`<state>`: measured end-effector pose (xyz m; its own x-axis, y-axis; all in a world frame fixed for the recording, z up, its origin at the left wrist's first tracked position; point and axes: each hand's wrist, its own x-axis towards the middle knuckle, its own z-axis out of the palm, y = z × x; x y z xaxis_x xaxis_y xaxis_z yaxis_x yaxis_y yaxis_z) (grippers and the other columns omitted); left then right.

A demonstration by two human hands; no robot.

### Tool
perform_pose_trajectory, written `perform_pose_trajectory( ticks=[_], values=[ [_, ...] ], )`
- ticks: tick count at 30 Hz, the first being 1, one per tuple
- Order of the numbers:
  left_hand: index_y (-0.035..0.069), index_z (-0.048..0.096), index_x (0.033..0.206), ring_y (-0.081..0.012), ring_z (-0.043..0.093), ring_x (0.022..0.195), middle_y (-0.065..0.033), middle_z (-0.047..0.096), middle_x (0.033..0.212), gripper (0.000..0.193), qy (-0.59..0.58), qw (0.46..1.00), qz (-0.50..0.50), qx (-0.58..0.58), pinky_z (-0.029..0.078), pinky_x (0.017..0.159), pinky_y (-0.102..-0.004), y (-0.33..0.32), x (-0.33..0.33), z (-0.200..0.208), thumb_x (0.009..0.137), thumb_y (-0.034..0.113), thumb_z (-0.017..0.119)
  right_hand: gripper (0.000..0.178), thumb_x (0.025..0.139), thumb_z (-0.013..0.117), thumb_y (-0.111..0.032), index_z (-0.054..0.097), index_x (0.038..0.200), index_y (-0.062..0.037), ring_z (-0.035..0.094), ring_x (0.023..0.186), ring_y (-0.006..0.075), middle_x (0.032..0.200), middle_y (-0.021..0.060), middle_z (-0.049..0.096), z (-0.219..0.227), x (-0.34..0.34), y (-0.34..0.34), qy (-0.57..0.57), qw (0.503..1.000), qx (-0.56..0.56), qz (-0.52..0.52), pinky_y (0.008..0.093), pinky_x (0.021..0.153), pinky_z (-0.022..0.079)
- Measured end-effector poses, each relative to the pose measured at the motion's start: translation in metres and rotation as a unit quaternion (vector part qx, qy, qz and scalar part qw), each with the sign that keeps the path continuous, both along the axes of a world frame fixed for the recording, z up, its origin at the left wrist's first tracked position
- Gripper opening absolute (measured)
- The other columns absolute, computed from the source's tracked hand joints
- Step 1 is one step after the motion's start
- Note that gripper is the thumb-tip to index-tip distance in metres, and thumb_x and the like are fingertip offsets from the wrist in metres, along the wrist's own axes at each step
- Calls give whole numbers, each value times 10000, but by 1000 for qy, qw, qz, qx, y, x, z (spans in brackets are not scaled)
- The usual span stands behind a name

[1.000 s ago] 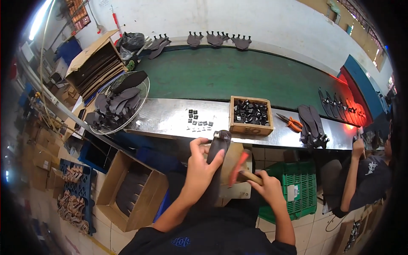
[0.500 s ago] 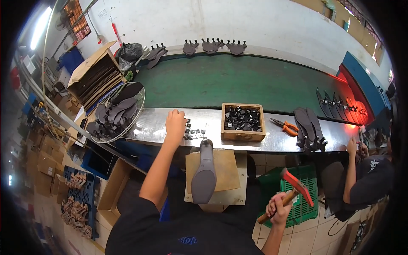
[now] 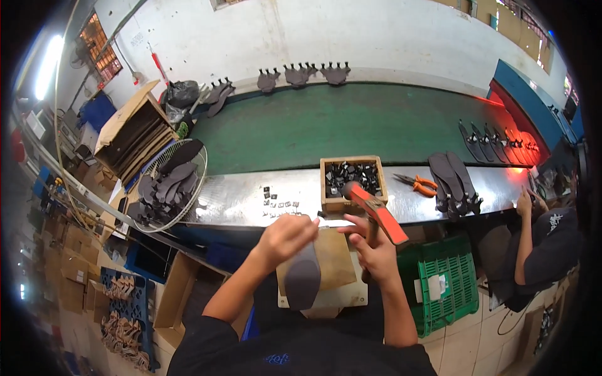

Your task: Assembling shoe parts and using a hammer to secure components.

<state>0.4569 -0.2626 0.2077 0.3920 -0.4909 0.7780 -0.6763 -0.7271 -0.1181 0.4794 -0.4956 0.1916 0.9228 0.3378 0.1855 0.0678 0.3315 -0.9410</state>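
A dark grey shoe sole (image 3: pixel 302 282) lies on the tan pad (image 3: pixel 335 266) in front of me, its far end hidden behind my left hand (image 3: pixel 285 239). The fingers of that hand are closed and slightly blurred; a small dark bit shows by their tips, and I cannot tell whether they grip it. My right hand (image 3: pixel 378 255) holds a hammer (image 3: pixel 380 216) with an orange-red and black head, angled up. Its forefinger stretches toward my left hand. Several small black pieces (image 3: pixel 274 196) lie on the metal bench (image 3: pixel 241 188) beyond my left hand.
A wooden box (image 3: pixel 337 205) of black pieces, orange-handled pliers (image 3: pixel 423 185) and more soles (image 3: pixel 453 182) sit along the bench. A wire basket (image 3: pixel 202 182) of soles stands left, a green conveyor belt (image 3: pixel 326 128) behind. At right are a green crate (image 3: pixel 446 285) and a co-worker (image 3: pixel 544 241).
My left hand has left the small pieces and come back over the sole's far end. My right hand has raised the hammer and brought it left, beside the left hand.
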Motion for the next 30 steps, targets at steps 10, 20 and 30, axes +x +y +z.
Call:
perform_pose_trajectory(
  ticks=[10, 20, 30],
  values=[
    [-15, 708, 939, -166, 598, 752, -74, 603, 992, 197, -71, 993, -83, 41, 533, 633, -284, -18, -37, -22, 749, -22, 763, 158, 925, 712, -94, 689, 1018, 31, 486, 449, 44, 937, 125, 741, 11, -20, 13, 60, 993, -67, 78, 204, 393, 369],
    [13, 642, 1131, -226, 637, 940, -80, 621, 1059, 421, 142, 983, -110, -28, 531, 801, -345, 5, -29, -86, 773, 149, 817, 159, 942, 717, -128, 724, 1043, -6, 453, 466, 27, 627, -44, 567, -24, -28, 3, 79, 989, -105, 62, 212, 413, 309],
    [36, 667, 1068, -323, 564, 1078, -131, 669, 1082, 254, 309, 900, 214, -218, 403, 953, -440, 19, 28, -96, 874, 187, 730, 248, 942, 729, -182, 725, 1058, 37, 646, 849, 111, 892, 53, 728, -26, -6, 8, 47, 988, -142, 22, 284, 780, 514]
  ],
)
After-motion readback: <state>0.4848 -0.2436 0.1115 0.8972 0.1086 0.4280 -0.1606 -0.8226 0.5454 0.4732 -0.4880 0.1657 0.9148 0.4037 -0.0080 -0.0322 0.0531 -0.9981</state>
